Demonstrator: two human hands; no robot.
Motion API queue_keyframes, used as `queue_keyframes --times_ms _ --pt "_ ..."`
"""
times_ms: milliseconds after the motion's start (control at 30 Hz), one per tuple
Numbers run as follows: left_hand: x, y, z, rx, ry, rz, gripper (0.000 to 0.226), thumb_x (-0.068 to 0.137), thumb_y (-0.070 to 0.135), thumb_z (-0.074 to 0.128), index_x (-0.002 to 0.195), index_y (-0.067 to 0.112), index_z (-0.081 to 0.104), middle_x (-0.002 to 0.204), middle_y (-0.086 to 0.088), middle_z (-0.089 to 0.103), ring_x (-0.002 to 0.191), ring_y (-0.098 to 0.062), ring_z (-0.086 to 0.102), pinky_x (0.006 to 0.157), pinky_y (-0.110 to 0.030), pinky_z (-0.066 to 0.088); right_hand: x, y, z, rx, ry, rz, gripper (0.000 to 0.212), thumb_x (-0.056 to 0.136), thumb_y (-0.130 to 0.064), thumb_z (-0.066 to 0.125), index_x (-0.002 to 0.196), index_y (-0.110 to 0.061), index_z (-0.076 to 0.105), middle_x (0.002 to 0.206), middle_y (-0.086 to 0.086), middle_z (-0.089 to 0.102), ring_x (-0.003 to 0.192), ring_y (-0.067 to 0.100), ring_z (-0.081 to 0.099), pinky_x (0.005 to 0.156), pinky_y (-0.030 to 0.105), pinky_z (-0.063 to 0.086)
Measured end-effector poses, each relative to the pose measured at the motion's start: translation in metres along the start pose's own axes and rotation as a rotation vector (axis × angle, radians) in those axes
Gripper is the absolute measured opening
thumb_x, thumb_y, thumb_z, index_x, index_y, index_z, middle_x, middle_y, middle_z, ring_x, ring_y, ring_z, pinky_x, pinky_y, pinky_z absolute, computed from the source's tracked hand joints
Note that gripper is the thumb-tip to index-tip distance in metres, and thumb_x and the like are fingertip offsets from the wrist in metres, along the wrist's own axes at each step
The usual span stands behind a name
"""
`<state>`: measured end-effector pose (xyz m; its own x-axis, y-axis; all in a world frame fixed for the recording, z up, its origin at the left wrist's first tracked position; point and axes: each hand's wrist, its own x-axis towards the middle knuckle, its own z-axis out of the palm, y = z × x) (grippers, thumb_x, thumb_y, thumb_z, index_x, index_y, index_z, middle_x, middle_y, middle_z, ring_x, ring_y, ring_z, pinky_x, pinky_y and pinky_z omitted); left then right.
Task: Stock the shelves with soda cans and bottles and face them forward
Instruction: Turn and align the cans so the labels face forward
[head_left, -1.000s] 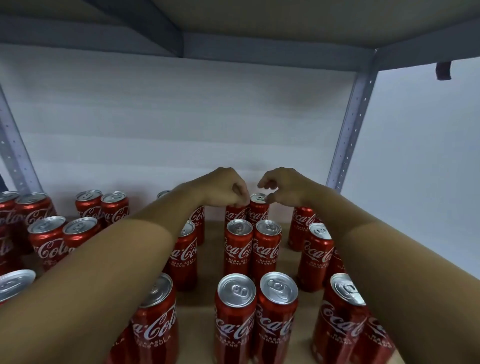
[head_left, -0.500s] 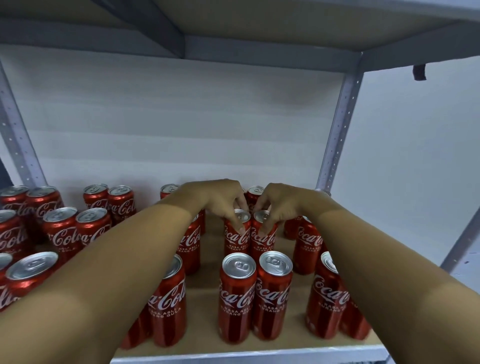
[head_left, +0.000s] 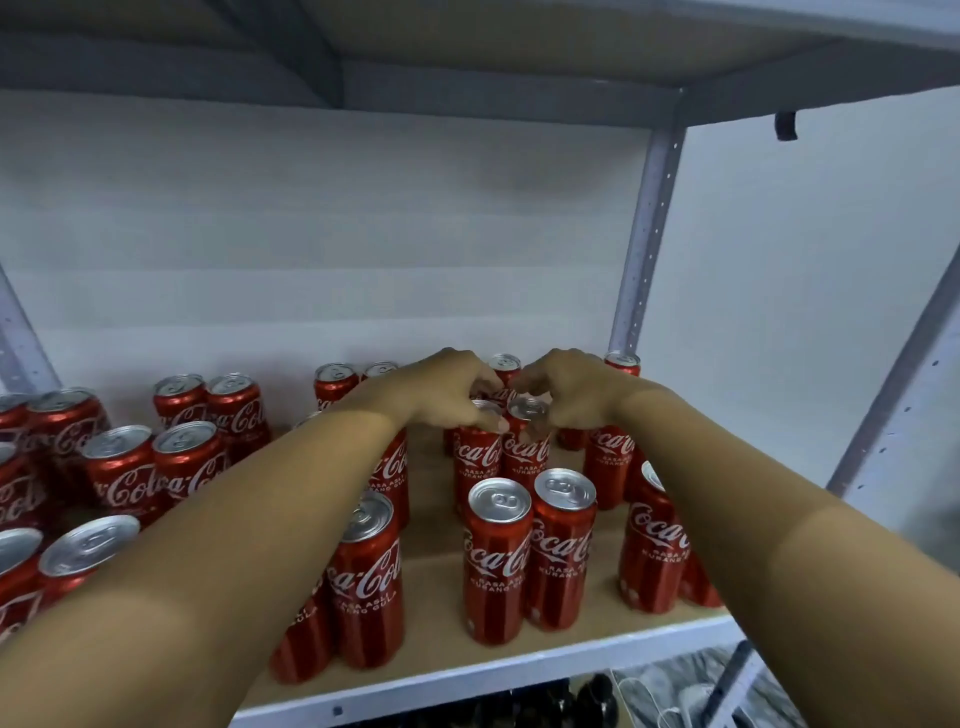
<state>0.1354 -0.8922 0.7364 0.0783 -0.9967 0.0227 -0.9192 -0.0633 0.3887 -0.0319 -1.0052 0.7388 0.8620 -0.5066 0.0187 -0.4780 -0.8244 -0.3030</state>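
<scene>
Cans mid-frame, second-row pair (head_left: 501, 452) – your left hand (head_left: 452, 392) and right hand (head_left: 566, 395) each pinch a rim, facing step – next, twist logos forward gently without nudging neighbours.

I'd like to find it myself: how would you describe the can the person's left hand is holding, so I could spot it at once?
Start at the wooden shelf board and find the front pair of slim red cans near its middle. The pair directly behind them sits under both hands. The left can of that pair is yours: the left hand pinches its top, while its twin is under the right hand.
</scene>
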Motion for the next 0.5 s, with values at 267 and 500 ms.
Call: queue_keyframes --times_ms 267,500 --pt "-0.044 0.047 0.010 0.008 0.245 0.044 0.042 0.094 0.038 0.069 0.133 0.023 0.063 0.134 0.000 0.065 0.121 -0.017 0.061 0.105 -0.037 0.049 -0.062 -0.008 -0.010 -0.119 0.193 -0.031 0.048 0.089 -0.029 0.072 0.134 -0.017 0.061 0.131 0.004 0.065 0.116 0.020 0.061 0.099 0.037 0.051" --pt "-0.094 0.116 0.055 0.024 0.497 0.165 0.024 0.093 0.034 0.069 0.114 0.022 0.071 0.109 0.005 0.071 0.102 -0.009 0.064 0.092 -0.031 0.052 -0.151 0.000 -0.009 -0.111 0.361 -0.155 0.027 0.089 -0.025 0.070 0.116 -0.019 0.070 0.104 0.000 0.071 0.094 0.017 0.064 0.083 0.039 0.055"
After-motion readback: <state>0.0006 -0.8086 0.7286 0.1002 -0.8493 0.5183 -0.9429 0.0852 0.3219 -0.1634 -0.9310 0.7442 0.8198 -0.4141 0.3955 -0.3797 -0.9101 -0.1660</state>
